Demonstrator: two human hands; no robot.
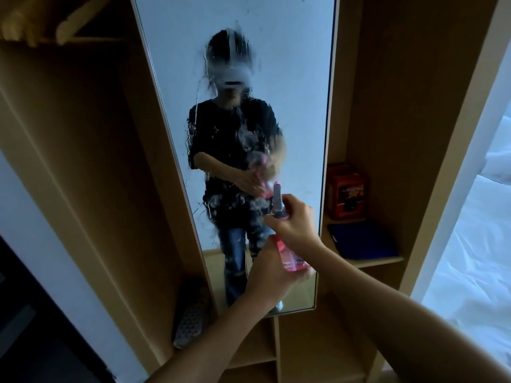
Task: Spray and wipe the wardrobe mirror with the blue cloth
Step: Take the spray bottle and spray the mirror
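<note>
I have both hands on the pink spray bottle (pixel 290 255), held up in front of the lower half of the wardrobe mirror (pixel 290 78); my right hand (pixel 293 225) is curled round the neck just under the grey spray head (pixel 277 203), whose nozzle points up toward the glass; my left hand (pixel 269 275) cups the bottle's body from below, fingers wrapped round its underside, so both grips are closed on the bottle. The mirror is a tall narrow panel in a pale frame, set between two open wooden sections of the wardrobe; its middle is already wet — droplets and running streaks blur my reflection from the head down to the knees, with foggy patches about waist height (the upper corners and the right edge of the glass look dry). The blue cloth (pixel 362 240) lies flat on the shelf (pixel 370 261) just to the right of the mirror, apart from both my hands, with a red box (pixel 345 190) standing right behind it on the same shelf. To the left of the mirror a grey slipper (pixel 190 313) leans against the wardrobe's side panel near the floor; wooden hangers (pixel 80 19) show at the top left — and white bedding (pixel 470 258) fills the far right.
</note>
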